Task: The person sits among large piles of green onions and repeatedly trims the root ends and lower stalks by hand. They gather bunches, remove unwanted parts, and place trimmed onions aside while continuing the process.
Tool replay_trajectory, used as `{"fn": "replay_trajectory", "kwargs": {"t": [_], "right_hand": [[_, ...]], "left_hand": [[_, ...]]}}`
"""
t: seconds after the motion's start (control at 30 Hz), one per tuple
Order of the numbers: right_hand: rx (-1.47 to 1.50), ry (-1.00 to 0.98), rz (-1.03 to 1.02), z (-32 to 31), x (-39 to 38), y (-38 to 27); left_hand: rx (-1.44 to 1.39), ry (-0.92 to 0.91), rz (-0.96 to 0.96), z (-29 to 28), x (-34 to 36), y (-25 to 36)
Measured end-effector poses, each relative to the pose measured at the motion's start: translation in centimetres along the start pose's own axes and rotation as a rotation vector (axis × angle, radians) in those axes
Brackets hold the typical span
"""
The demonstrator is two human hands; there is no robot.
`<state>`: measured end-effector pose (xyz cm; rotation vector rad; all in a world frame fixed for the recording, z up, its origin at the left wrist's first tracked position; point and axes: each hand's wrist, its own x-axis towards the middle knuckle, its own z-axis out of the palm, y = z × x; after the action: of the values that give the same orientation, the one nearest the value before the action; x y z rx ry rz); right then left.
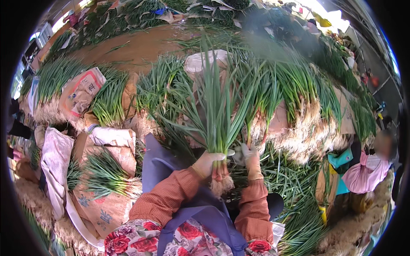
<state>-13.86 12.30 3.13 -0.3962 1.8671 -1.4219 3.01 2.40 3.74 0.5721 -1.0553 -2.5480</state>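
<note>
In the middle, my gloved left hand (209, 162) grips a bunch of green onions (215, 123), held upright with long leaves fanned upward and pinkish bases and white roots (222, 183) hanging below my fingers. My gloved right hand (252, 155) is just to the right, its fingers closed on a thin onion stalk (249, 136) in front of a leaning pile of onions (301, 98). A blue apron (158, 162) covers my lap, between my two forearms.
Paper sacks (100, 213) with a small onion bundle (106, 170) lie at left. Loose leaves (290, 187) cover the right side, where another person in pink (366, 175) works. More onion rows (60, 81) and sacks surround me. A brown floor (111, 49) stretches beyond.
</note>
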Motion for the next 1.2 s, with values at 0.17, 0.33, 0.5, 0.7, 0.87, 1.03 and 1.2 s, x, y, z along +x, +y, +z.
{"fn": "replay_trajectory", "kwargs": {"t": [0.17,0.33,0.5,0.7,0.87,1.03,1.2], "right_hand": [[-1.409,0.245,-0.686,1.6,-2.4,3.6],[-1.393,-0.112,-0.615,-0.1,-5.6,1.7],[-0.846,0.18,-0.732,-8.5,-2.8,4.7],[-0.108,0.335,-0.289,-9.3,4.7,2.1],[0.162,0.093,-0.159,-4.1,0.4,-0.9],[-0.989,0.281,-0.672,0.3,-3.7,0.0],[-0.48,-0.26,-0.463,-4.3,-3.2,-2.3]], "left_hand": [[-0.001,-0.128,-0.11,-1.5,2.4,-1.4],[-0.139,-0.279,-0.288,-2.0,2.5,-0.6],[-0.288,-0.215,-0.04,0.0,1.4,0.7],[-0.282,-0.281,0.112,2.7,1.9,3.2],[-0.244,-0.322,0.062,0.9,1.8,2.6],[-0.185,-0.259,0.011,1.2,3.4,1.0],[-0.257,-0.281,0.061,1.2,4.0,0.4]]}}
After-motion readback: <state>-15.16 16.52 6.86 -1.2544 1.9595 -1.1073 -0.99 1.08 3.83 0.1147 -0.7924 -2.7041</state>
